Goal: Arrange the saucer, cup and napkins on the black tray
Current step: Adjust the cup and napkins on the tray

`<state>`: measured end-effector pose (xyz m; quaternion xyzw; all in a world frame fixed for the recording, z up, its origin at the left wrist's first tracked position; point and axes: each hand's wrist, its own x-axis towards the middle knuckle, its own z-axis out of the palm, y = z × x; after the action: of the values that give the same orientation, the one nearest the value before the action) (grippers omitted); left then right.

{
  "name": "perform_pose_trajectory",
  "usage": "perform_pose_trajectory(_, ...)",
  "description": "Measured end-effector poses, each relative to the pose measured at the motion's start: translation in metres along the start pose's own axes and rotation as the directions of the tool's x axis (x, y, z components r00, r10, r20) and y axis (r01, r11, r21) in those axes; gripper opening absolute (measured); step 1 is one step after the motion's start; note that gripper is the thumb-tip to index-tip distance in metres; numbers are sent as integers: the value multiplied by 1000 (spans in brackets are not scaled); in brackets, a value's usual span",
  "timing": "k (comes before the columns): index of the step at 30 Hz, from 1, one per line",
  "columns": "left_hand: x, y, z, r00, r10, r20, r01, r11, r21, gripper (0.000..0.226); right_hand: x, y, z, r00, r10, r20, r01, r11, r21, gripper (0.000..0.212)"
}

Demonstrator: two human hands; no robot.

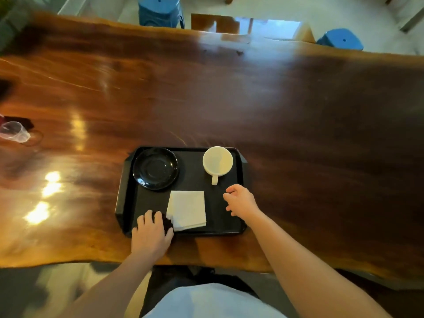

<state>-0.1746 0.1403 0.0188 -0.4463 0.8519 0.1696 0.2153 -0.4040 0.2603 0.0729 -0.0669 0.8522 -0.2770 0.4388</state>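
The black tray (pixel 227 207) lies near the table's front edge. On its far left sits a black saucer (pixel 155 168). A white cup (pixel 218 161) stands at the tray's far right, its handle pointing toward me. A stack of white napkins (pixel 187 210) rests in the near middle of the tray. My left hand (pixel 150 232) lies flat on the tray's near left part, fingers spread, fingertips beside the napkins' corner. My right hand (pixel 241 200) hovers over the tray's right side, just below the cup handle, fingers loosely curled and holding nothing.
The tray sits on a wide glossy wooden table (pixel 298 111). A clear plastic cup (pixel 15 131) lies on its side at the far left beside a dark object. Two blue stools (pixel 159 11) (pixel 339 40) stand beyond the far edge.
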Motion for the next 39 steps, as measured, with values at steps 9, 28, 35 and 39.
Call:
perform_pose_trajectory(9,25,-21,18,993,22,119,-31,997,76,114,20,-37,26,964,229,132,-265,863,431,52)
perform_pose_trajectory(28,31,-23,22,993,1,118,-14,994,109,121,46,-44,28,937,308,166,-341,699,628,39)
perform_pose_trajectory(35,30,-21,21,995,7,99,-18,993,113,122,64,-37,-2,930,366,36,-316,746,586,37)
perform_pose_trajectory(39,31,-21,19,995,4,95,-15,993,115,122,66,-34,-7,927,374,16,-321,773,547,36)
